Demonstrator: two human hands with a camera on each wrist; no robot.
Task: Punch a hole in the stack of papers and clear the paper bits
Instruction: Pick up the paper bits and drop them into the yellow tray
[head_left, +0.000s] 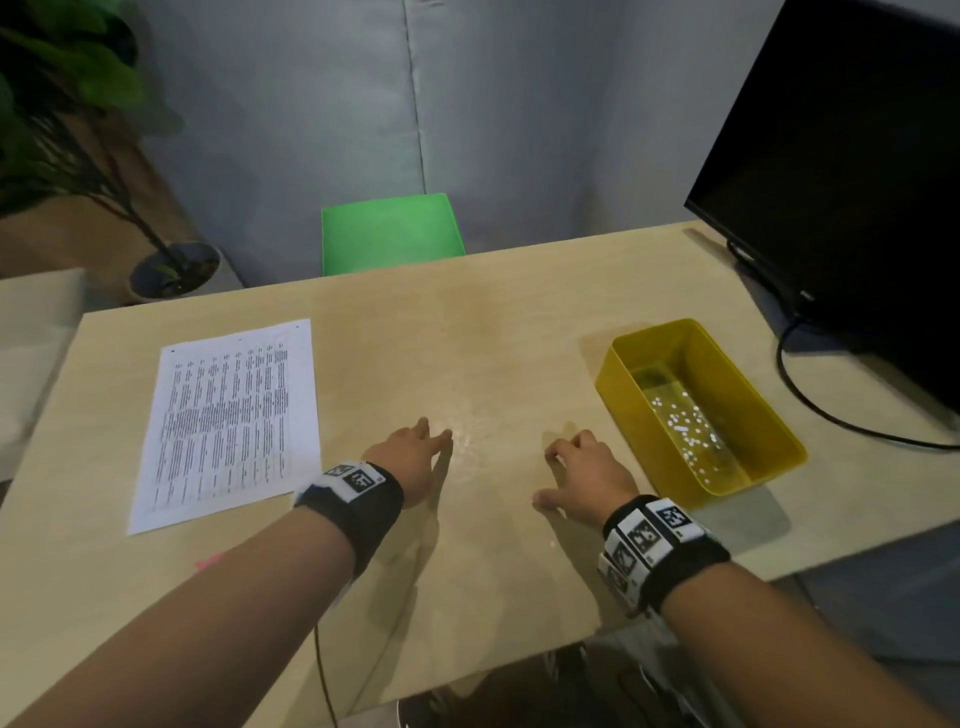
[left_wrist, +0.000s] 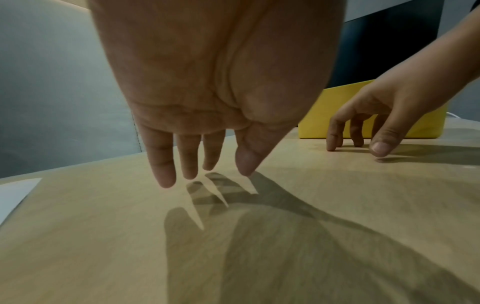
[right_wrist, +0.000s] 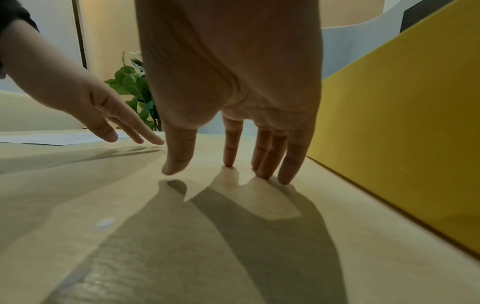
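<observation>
Nearest: one stray paper bit (right_wrist: 105, 222) on the counter (head_left: 467, 571), just inside the right wrist, visible in the right wrist view and faintly in the head view. Both hands empty, no grip on anything. Left hand (head_left: 413, 457) hovers just above the counter, fingers straight and spread, released. Right hand (head_left: 587, 478) is also released, fingers extended with tips touching the counter, thumb apart.

Between the hands there's a pale glint; could be more bits, too faint to tell.

Stack of papers (head_left: 228, 421) lies flat left of the left hand, close but not touched. Can't tell whether holes are punched; a small dark dot shows at each far corner. No hole punch in view.

Yellow bin (head_left: 779, 415) sits just right of the right hand and holds many white paper bits (head_left: 685, 426).

Judgement: clearing step, nearly done. Next move likely: sweep or pinch the stray bit and drop it in the bin. The bit is light, so go slow.

Far: green chair (head_left: 392, 231), monitor (head_left: 841, 171), potted plant (head_left: 78, 156).
</observation>
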